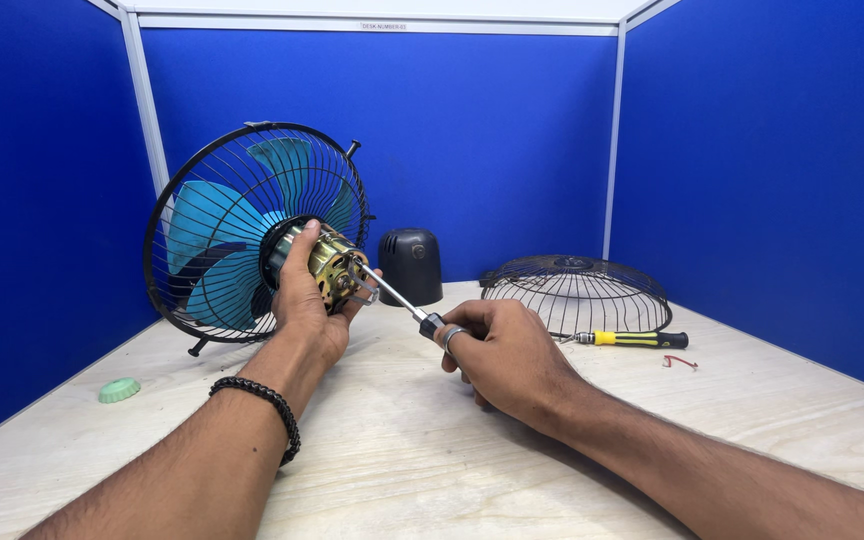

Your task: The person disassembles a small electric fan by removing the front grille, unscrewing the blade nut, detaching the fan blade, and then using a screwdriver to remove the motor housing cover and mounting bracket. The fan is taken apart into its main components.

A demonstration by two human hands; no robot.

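Note:
My left hand [304, 300] grips the bare brass-coloured motor [335, 268] of a small fan. The motor sits at the back of a black wire guard [167, 225] that stands on edge, with teal blades [207, 235] behind the wires. My right hand [497, 350] holds a screwdriver [397, 297] by its dark handle. Its metal shaft points up and left, and the tip rests against the motor's rear. A ring is on one finger of my right hand and a black bead bracelet [264, 408] on my left wrist.
A black plastic motor cover [411, 265] stands behind the hands. The other wire guard [577, 293] lies domed at the right, with a yellow-and-black screwdriver [632, 339] and a small red bit [679, 361] beside it. A green cap [119, 390] lies at left. Blue partitions enclose the wooden desk [432, 470].

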